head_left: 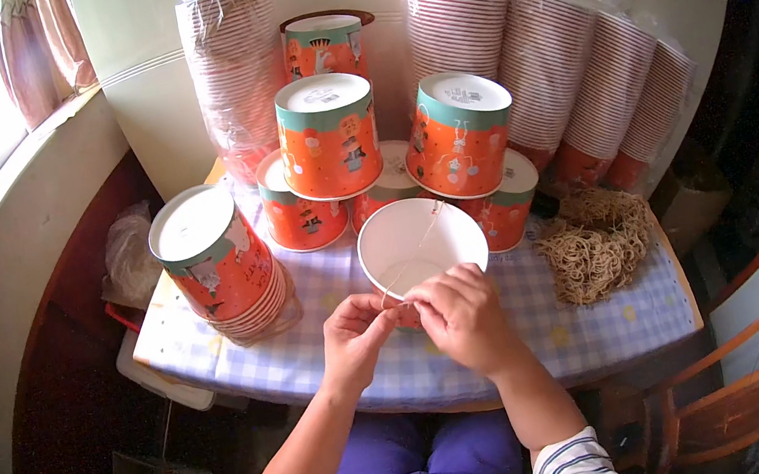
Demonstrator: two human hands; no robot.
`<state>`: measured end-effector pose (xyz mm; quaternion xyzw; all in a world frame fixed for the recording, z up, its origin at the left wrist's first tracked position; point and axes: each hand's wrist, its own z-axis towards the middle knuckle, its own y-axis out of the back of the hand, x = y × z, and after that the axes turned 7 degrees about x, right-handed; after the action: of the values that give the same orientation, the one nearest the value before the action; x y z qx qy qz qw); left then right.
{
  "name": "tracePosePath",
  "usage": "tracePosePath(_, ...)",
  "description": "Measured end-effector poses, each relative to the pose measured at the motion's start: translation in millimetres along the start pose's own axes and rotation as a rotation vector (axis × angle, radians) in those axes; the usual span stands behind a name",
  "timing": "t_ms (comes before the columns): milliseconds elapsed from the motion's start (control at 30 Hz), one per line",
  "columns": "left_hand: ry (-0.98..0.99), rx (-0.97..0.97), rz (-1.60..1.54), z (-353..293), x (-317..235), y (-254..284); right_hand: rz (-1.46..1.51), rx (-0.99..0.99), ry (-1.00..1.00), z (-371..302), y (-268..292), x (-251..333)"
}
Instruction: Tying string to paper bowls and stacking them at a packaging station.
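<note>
Near the table's front edge, a paper bucket (428, 233) stands with its white inside facing up. A thin beige string (418, 249) runs across its mouth to my fingers. My left hand (357, 340) pinches the string at the near rim, fingertips closed. Beside it, my right hand (466, 321) is also closed in a pinch on the string. The two sets of fingertips almost meet, and they hide part of the bucket's outside. Whether the string is knotted there, I cannot tell.
Several orange-and-green buckets stand upside down behind, one (330, 139) atop others. A nested stack (218, 255) sits at left, and a heap of beige strings (596, 244) at right. Tall plastic-wrapped bucket stacks (552, 64) line the wall. A wooden chair (733, 398) is at lower right.
</note>
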<state>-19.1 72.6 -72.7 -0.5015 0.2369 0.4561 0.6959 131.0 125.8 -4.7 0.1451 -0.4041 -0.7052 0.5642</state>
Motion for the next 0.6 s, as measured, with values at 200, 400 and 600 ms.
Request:
tracePosePath(200, 0.058, -0.067, -0.099, -11, 13, 2, 0.029, -0.140, -0.064, -28, -22, 18)
tracePosePath(400, 0.087, -0.120, -0.128, -16, 17, -3, 0.107, -0.275, -0.236, -45, -51, 17)
tracePosePath(600, 0.048, -0.164, -0.104, -14, 16, -4, 0.257, -0.338, -0.394, -54, -53, 16)
